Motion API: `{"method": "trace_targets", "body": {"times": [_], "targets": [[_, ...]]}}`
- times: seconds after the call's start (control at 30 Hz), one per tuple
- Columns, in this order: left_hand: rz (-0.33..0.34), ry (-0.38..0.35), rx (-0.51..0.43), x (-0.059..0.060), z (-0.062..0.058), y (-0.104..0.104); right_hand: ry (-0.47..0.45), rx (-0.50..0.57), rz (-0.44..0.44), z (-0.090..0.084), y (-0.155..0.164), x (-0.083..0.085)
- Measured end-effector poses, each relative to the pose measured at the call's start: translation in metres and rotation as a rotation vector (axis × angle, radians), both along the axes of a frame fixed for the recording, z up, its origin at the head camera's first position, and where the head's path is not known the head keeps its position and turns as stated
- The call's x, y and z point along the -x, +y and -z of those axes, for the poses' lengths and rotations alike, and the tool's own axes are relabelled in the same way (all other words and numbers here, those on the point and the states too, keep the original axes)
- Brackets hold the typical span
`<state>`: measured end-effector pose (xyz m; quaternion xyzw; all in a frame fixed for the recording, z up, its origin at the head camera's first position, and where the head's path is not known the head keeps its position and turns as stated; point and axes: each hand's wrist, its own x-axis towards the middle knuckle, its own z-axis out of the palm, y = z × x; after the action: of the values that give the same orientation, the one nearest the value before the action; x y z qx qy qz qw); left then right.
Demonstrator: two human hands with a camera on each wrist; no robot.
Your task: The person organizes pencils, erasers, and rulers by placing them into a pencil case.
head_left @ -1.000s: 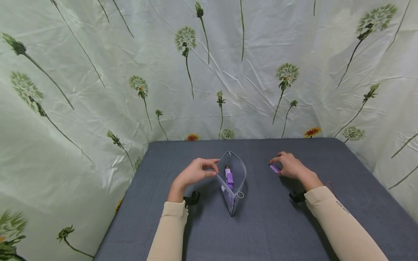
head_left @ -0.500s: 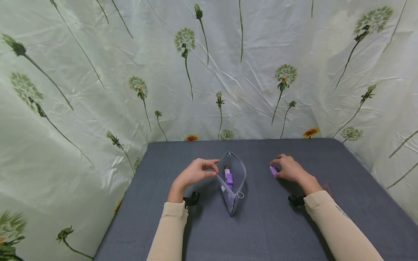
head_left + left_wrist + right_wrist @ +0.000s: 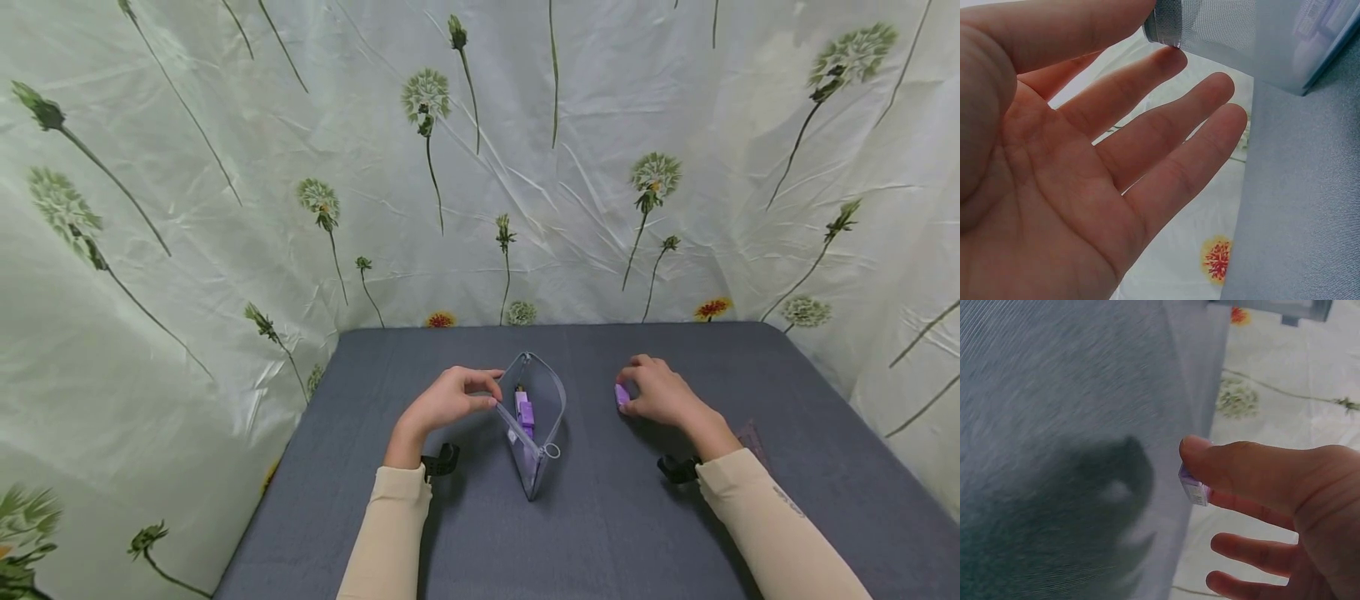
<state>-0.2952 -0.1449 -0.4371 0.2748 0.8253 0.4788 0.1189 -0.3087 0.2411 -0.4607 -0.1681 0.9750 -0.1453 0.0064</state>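
Note:
A clear zip pouch stands open on the grey table, with purple pieces inside it. My left hand pinches the pouch's left rim between thumb and forefinger, holding the mouth open. To the right of the pouch, my right hand pinches a small purple piece, seen in the right wrist view as a purple piece between thumb and finger, a little above the table.
The grey table runs back to a pale curtain printed with dandelions, which closes in the back and both sides. A small faint reddish thing lies on the table by my right forearm.
My right hand has lifted the purple piece slightly and shifted it left toward the pouch. My left hand has stayed on the pouch rim.

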Motion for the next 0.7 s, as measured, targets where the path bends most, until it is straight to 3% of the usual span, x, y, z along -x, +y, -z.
{"method": "trace_targets", "body": {"times": [0.7], "targets": [[0.004, 0.002, 0.005, 0.0, -0.001, 0.0, 0.183, 0.044, -0.009, -0.053, -0.041, -0.033]]}}
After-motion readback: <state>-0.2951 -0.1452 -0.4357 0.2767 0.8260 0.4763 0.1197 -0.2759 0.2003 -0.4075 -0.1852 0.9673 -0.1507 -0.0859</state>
